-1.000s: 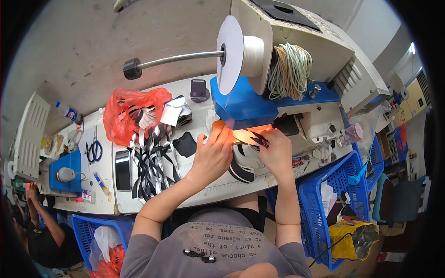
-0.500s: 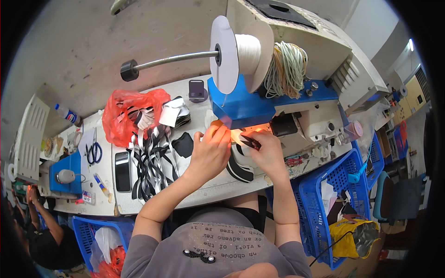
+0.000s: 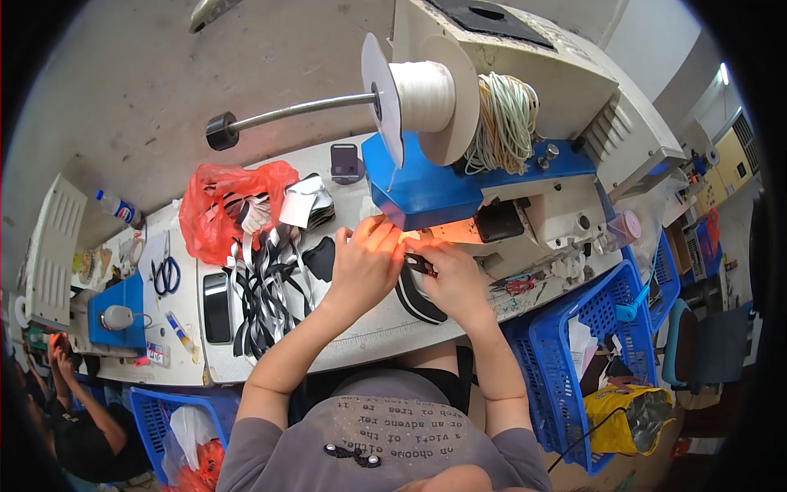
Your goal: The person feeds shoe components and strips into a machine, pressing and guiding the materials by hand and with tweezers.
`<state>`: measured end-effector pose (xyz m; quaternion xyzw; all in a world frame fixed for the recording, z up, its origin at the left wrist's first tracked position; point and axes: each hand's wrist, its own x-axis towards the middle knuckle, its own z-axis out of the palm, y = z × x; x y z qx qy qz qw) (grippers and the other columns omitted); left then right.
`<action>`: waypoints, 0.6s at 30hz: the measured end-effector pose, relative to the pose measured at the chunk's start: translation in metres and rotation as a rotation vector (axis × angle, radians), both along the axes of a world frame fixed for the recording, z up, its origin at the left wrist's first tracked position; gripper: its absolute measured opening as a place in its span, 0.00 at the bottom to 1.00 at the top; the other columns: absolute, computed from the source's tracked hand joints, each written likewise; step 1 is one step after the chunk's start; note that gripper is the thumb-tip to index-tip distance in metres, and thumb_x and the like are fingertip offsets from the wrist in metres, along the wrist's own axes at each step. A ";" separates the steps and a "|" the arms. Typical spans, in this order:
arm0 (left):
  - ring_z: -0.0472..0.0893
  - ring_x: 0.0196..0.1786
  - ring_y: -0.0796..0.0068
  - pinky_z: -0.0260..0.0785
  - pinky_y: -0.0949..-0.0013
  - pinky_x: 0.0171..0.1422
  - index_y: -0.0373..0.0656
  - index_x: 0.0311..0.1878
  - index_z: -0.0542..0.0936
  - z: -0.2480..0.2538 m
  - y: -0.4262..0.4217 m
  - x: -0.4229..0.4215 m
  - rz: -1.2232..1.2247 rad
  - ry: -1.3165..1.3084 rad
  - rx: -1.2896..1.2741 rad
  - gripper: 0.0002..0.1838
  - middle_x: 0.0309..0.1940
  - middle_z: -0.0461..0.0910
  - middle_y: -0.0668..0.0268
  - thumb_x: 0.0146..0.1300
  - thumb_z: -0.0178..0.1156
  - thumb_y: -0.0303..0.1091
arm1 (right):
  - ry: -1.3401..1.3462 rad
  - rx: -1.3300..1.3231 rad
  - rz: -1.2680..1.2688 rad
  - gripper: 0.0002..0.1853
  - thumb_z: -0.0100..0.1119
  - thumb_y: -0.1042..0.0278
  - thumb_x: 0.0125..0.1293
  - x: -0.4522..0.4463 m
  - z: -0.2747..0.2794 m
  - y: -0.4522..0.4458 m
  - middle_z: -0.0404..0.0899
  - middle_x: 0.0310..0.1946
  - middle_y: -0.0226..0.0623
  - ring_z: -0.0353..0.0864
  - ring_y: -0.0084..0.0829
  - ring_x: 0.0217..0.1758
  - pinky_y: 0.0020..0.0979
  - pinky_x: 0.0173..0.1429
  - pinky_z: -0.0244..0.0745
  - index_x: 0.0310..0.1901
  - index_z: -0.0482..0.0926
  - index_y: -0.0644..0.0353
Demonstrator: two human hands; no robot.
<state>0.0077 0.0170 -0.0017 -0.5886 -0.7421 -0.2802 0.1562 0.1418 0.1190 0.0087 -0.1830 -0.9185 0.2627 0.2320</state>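
Fingers of your right hand [image 3: 453, 283] are pinching the dark snips [image 3: 420, 263], tips bunching close to your left hand [image 3: 369, 264]. Half a second ago you were holding the snips farther right; now your right hand is sitting nearer the left. Your left fingers are curling under the glow, their tips hiding whatever they may be gripping; cannot tell if they are pinching anything. Blades are not showing, so their opening is staying unknown.

Reading it: your work is narrowing to one spot, tool and left fingertips meeting at the front edge of the blue housing [image 3: 426, 195]. Black-and-white piece [image 3: 415, 300] is lying on the counter [image 3: 373, 332], just below your hands and partly hidden. Loose strips [image 3: 266, 291] are lying farther left, beside the red bag [image 3: 203, 225].
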 end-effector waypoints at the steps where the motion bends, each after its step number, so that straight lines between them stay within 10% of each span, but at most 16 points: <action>1: 0.74 0.52 0.62 0.57 0.56 0.48 0.40 0.38 0.82 0.001 0.001 -0.001 -0.003 -0.003 0.010 0.09 0.40 0.80 0.63 0.54 0.62 0.32 | -0.009 0.010 -0.001 0.22 0.57 0.76 0.52 -0.001 -0.003 -0.001 0.77 0.31 0.39 0.79 0.41 0.36 0.40 0.39 0.74 0.51 0.79 0.55; 18: 0.74 0.49 0.60 0.60 0.55 0.51 0.42 0.28 0.83 0.008 0.020 -0.056 -0.166 -0.091 -0.045 0.07 0.32 0.82 0.63 0.51 0.59 0.33 | -0.160 0.065 0.003 0.26 0.59 0.68 0.57 -0.006 -0.004 -0.004 0.80 0.28 0.42 0.81 0.44 0.33 0.43 0.37 0.75 0.60 0.73 0.56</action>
